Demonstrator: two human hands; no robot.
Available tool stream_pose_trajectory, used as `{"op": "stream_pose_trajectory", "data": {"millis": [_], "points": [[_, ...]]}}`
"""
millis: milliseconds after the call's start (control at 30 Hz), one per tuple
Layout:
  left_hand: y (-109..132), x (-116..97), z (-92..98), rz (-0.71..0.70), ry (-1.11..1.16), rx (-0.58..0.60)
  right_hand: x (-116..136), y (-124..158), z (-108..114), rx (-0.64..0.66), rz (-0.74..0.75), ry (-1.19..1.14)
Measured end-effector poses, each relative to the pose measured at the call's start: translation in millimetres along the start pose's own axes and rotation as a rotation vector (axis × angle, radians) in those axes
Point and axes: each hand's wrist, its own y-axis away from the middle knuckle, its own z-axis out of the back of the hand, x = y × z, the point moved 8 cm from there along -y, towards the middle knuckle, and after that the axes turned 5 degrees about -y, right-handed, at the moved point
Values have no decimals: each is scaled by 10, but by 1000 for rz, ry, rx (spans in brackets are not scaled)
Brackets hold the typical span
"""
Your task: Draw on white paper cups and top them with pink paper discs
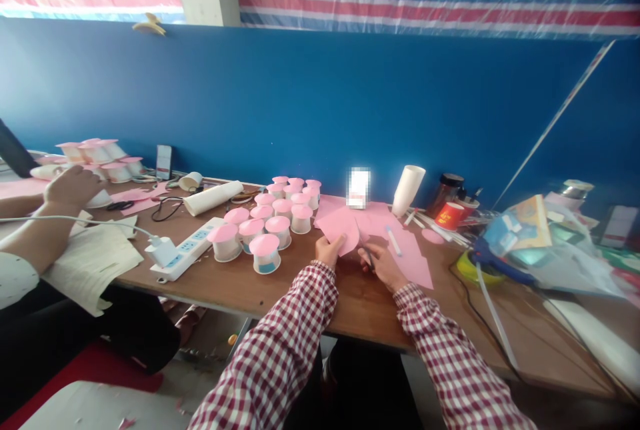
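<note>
My left hand (329, 251) pinches the near edge of a sheet of pink paper (336, 225), which is held up a little over the table. A pair of scissors (369, 258) is in my right hand (383, 265), fingers closed round the handles. The blades reach up to the curved right edge of the paper; how far apart they are is hard to make out. Beneath and behind lies more pink paper (413, 263), with a pen (393, 241) on it. Left of my hands stand several upturned paper cups (267, 263) topped with pink paper discs.
A white power strip (187, 248) lies to the left, near a co-worker's hand (75, 188). A stack of white cups (409, 190), a red cup (449, 217) and a yellow-and-blue tape roll (480, 269) are at the right. A blue partition (300, 103) runs behind the table.
</note>
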Motion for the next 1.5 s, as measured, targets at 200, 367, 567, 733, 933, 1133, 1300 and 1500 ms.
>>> {"op": "stream_pose_trajectory", "data": {"millis": [200, 367, 567, 733, 933, 1133, 1300, 1500], "points": [[-12, 11, 10, -12, -2, -4, -13, -7, 18, -14, -6, 16], [-46, 44, 31, -9, -15, -21, 0, -9, 18, -16, -2, 28], [-73, 67, 44, -2, -15, -32, 0, -7, 20, -15, -10, 36], [-78, 69, 50, 7, -19, -35, -5, -10, 23, -19, -18, 29], [-74, 55, 57, -2, -30, -41, 0, -1, 14, -14, -18, 20], [-79, 55, 64, -6, -48, -31, -16, -5, 13, -13, -23, 10], [-70, 48, 64, -7, -53, -29, -20, -6, 18, -13, -24, 11], [-63, 43, 52, -1, -49, -17, -65, -24, 34, -21, -39, 22]]}}
